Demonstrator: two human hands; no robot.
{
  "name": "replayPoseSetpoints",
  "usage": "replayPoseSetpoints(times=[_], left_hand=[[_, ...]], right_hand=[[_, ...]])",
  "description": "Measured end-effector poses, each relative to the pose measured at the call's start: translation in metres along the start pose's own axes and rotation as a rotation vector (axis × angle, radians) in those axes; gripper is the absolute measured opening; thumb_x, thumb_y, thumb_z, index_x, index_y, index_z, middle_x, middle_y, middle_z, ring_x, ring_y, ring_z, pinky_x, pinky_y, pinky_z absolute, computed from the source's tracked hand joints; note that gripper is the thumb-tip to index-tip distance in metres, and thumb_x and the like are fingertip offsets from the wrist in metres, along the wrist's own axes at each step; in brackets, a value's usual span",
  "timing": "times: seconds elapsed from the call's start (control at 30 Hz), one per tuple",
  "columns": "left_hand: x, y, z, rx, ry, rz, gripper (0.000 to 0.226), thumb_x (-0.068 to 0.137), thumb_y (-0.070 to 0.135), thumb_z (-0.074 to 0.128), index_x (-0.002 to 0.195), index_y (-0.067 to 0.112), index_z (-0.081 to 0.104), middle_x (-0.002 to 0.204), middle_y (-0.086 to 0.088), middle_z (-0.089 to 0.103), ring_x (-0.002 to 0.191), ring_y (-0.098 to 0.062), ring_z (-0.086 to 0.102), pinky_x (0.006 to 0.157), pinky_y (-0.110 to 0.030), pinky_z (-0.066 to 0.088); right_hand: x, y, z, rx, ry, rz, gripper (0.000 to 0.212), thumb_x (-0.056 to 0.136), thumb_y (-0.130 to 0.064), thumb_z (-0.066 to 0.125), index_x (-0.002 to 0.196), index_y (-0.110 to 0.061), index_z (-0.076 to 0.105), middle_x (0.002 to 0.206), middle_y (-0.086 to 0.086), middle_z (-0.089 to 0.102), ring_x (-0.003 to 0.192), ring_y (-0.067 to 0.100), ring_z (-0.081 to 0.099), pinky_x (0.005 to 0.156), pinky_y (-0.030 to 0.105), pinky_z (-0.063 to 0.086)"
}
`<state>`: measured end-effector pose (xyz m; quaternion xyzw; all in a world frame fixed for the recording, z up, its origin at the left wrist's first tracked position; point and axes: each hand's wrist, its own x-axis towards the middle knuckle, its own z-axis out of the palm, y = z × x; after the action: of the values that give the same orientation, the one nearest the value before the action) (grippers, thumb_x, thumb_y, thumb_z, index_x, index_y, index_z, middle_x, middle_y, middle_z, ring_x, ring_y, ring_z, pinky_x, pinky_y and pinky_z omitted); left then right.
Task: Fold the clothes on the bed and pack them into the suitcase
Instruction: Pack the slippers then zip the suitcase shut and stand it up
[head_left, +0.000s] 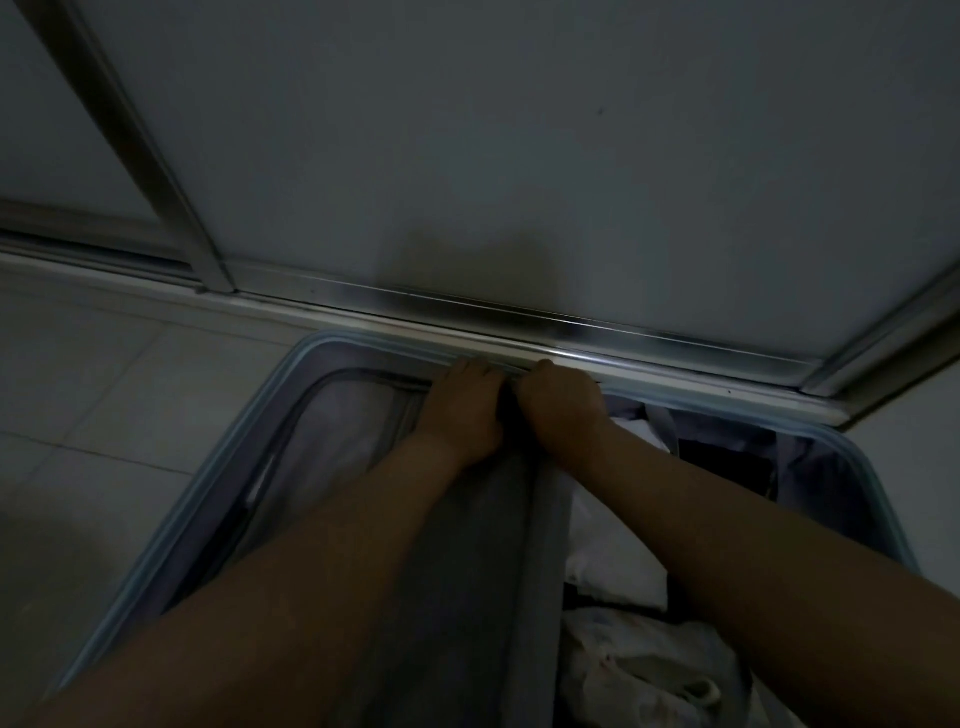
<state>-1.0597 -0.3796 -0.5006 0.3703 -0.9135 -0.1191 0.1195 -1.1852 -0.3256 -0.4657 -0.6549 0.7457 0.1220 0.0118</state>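
At the far rim of the open suitcase (358, 345), both hands meet side by side over the top edge of a grey divider panel (467, 597). The left hand (462, 405) and the right hand (561, 410) touch at the knuckles. Both sets of fingers are curled forward and down, with the tips hidden, so whether they pinch the panel cannot be told. The suitcase lies flat on a tiled floor (104, 395), its far rim just beside a metal sliding-door track (571, 317). The left half is closed by a zipped lining cover (343, 431). The right half holds the packed clothes (613, 561), pale and crumpled, under a grey strap (665, 421). Open floor lies to the left.
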Motion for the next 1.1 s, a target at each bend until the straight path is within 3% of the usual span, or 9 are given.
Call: replayPoseSetpoints(times=[0.17,0.27,0.43,0.67,0.8,0.87,1.0,1.1], left_hand=[[0.005,0.014,0.002,-0.231,-0.07,-0.056,0.023,0.084,0.023,0.06,0.105,0.014,0.067,0.11,-0.013,0.068,0.102,-0.034,0.062,0.084,-0.038,0.05],[0.008,0.019,0.01,-0.335,-0.128,-0.131,0.023,0.085,0.027,0.06,0.105,0.021,0.07,0.108,-0.008,0.07,0.102,-0.029,0.065,0.084,-0.041,0.053],[0.012,0.032,0.022,-0.184,-0.057,-0.234,0.027,0.086,0.045,0.06,0.108,0.034,0.071,0.106,0.001,0.071,0.1,-0.024,0.066,0.081,-0.034,0.053],[0.016,0.036,0.027,-0.38,0.038,-0.384,0.02,0.086,0.038,0.065,0.104,0.033,0.073,0.107,0.004,0.072,0.101,-0.018,0.065,0.081,-0.028,0.049],[0.01,0.044,0.032,-0.567,0.107,-0.457,0.016,0.084,0.025,0.07,0.099,0.022,0.075,0.097,-0.002,0.074,0.094,-0.018,0.068,0.077,-0.021,0.047],[0.008,0.046,0.032,-0.451,0.104,-0.397,0.021,0.088,0.031,0.06,0.098,0.021,0.075,0.098,-0.005,0.073,0.094,-0.023,0.068,0.078,-0.027,0.05],[0.007,0.045,0.02,-0.289,0.123,-0.172,0.032,0.091,0.027,0.046,0.104,0.014,0.072,0.103,-0.012,0.071,0.097,-0.032,0.065,0.084,-0.04,0.052],[0.017,0.023,0.018,-0.22,0.021,-0.274,0.025,0.093,0.02,0.052,0.108,0.01,0.07,0.111,-0.016,0.068,0.105,-0.034,0.061,0.09,-0.039,0.047]], right_hand=[[0.013,0.006,0.001,0.149,-0.022,0.157,0.026,0.098,-0.013,0.044,0.117,-0.006,0.062,0.124,0.014,0.061,0.116,0.031,0.057,0.093,0.039,0.045],[0.015,0.023,0.002,0.325,-0.001,0.15,0.025,0.088,-0.024,0.061,0.108,-0.01,0.068,0.115,0.015,0.064,0.107,0.031,0.062,0.087,0.036,0.049],[0.0,0.048,0.017,0.529,0.115,0.122,0.014,0.083,-0.029,0.066,0.094,-0.024,0.073,0.105,0.009,0.063,0.094,0.025,0.064,0.078,0.031,0.05],[-0.02,0.04,0.042,0.655,0.229,0.092,0.021,0.09,-0.024,0.056,0.104,-0.02,0.071,0.104,0.004,0.069,0.096,0.023,0.063,0.084,0.031,0.047],[-0.022,0.033,0.05,0.797,0.215,0.167,0.025,0.095,-0.022,0.052,0.116,-0.017,0.065,0.114,0.006,0.065,0.1,0.022,0.062,0.084,0.032,0.049],[-0.022,0.031,0.051,0.742,0.221,0.163,0.026,0.094,-0.026,0.052,0.116,-0.02,0.065,0.114,0.006,0.064,0.097,0.023,0.062,0.082,0.035,0.05],[-0.02,0.033,0.047,0.338,0.369,0.092,0.023,0.087,-0.036,0.058,0.099,-0.023,0.071,0.101,0.005,0.062,0.085,0.025,0.059,0.072,0.037,0.046],[-0.015,0.029,0.042,0.173,0.454,-0.002,0.017,0.078,-0.034,0.067,0.088,-0.022,0.073,0.093,0.004,0.064,0.087,0.026,0.056,0.073,0.036,0.041]])
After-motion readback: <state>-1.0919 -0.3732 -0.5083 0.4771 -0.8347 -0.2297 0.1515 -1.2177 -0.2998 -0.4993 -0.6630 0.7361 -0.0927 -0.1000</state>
